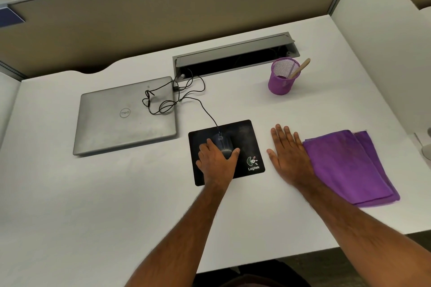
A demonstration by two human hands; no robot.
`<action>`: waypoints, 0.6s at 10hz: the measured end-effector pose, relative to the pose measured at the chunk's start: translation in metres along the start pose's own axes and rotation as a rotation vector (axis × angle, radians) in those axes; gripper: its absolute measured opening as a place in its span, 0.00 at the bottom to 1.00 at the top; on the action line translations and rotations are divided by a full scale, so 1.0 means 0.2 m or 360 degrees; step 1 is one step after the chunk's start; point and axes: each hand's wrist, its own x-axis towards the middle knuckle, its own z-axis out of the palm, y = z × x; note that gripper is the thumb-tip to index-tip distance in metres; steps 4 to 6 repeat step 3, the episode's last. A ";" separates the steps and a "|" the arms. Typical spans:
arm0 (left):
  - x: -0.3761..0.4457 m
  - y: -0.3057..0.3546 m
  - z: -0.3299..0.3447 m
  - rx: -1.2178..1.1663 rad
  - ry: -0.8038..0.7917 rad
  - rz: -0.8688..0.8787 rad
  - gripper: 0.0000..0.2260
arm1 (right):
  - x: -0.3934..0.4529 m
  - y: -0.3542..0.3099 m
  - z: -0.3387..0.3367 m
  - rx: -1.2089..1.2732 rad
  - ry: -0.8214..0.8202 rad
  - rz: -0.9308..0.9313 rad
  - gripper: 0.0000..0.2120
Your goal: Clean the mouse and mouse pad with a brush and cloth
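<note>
A black mouse (pixel 225 144) sits on a black mouse pad (pixel 249 137) in the middle of the white desk. My left hand (pixel 215 161) lies over the mouse and grips it, thumb on its right side; most of the mouse is hidden. My right hand (pixel 288 155) rests flat on the desk just right of the pad, fingers apart and holding nothing. A folded purple cloth (pixel 349 165) lies right beside that hand, touching its outer edge. A wooden brush handle (pixel 302 68) sticks out of a purple mesh cup (pixel 281 82) at the back right.
A closed silver laptop (pixel 123 116) lies left of the pad, with the tangled mouse cable (pixel 177 100) running over its corner. An open grey cable tray (pixel 233 56) sits behind. Partition walls border the desk at the back and right.
</note>
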 end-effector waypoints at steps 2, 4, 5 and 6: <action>-0.01 -0.06 -0.06 -0.0050 0.0148 0.0054 0.45 | 0.00 -0.01 -0.04 0.0032 -0.0014 -0.0031 0.34; 0.00 -0.13 -0.09 -0.0028 0.0239 0.0162 0.40 | 0.00 -0.01 -0.03 0.0057 -0.0023 -0.0035 0.34; 0.00 -0.13 -0.09 -0.0028 0.0239 0.0162 0.40 | 0.00 -0.01 -0.03 0.0057 -0.0023 -0.0035 0.34; 0.00 -0.13 -0.09 -0.0028 0.0239 0.0162 0.40 | 0.00 -0.01 -0.03 0.0057 -0.0023 -0.0035 0.34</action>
